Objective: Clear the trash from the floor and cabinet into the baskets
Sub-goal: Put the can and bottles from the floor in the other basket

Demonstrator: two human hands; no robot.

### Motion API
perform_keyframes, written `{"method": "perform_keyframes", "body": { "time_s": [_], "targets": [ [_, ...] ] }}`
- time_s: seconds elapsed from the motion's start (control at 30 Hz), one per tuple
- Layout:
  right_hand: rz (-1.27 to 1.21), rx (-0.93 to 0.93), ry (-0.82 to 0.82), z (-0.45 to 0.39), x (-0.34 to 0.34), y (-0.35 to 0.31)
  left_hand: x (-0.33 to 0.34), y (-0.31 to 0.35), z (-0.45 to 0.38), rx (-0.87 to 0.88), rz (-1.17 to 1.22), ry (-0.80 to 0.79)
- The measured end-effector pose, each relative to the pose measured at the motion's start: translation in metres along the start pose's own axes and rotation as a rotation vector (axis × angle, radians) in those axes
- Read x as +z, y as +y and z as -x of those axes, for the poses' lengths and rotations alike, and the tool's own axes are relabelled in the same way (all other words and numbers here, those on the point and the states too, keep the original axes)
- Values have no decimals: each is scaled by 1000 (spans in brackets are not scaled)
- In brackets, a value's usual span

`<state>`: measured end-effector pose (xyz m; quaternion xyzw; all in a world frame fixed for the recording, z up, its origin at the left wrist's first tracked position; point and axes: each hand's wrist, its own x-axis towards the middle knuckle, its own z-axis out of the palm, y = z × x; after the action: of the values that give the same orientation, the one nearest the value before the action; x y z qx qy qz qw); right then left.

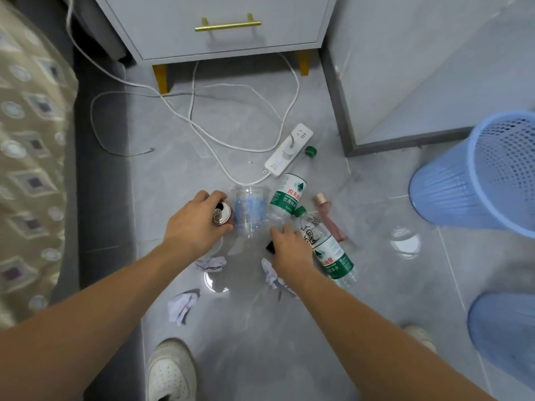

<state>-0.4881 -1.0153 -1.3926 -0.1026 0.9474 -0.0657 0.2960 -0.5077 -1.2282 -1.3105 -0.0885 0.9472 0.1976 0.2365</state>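
Observation:
My left hand (192, 224) grips an opened drink can (222, 216) on the grey floor. My right hand (289, 247) reaches down beside a small black object (270, 246); whether it holds that object is unclear. A clear plastic cup (249, 209) lies between the hands. Two green-labelled water bottles lie close by, one (288, 195) uncapped, the other (333, 251) capped and beside my right hand. A pink slim bottle (330, 217) and a loose green cap (311, 151) lie further right. Crumpled papers (182, 306) (211, 263) (272, 274) lie near my arms. Two blue baskets stand right (451, 192) (503, 337).
A white power strip (289, 149) with looping cables (202, 131) lies behind the trash. A grey cabinet (220, 44) with a gold handle stands at the back. A patterned bedspread (29, 169) fills the left. My white shoe (170, 371) is at the bottom.

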Motion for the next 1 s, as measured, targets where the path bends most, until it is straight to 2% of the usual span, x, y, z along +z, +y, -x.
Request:
{"method": "perform_keyframes", "body": {
  "time_s": [0.23, 0.4, 0.57, 0.8, 0.9, 1.0],
  "targets": [
    [-69, -48, 35, 6, -16, 6, -19, 13, 7, -8, 22, 88],
    [-353, -51, 243, 53, -77, 22, -80, 63, 48, 46, 101, 251],
    [-643, 14, 480, 120, -169, 71, -134, 170, 66, 201, 194, 296],
    [-739, 232, 795, 183, -286, 204, -136, 354, 42, 421, 298, 266],
    [-735, 333, 849, 189, -307, 267, -113, 412, 28, 473, 344, 227],
    [-703, 386, 818, 175, -304, 321, -79, 453, 10, 508, 321, 177]
  ]
}}
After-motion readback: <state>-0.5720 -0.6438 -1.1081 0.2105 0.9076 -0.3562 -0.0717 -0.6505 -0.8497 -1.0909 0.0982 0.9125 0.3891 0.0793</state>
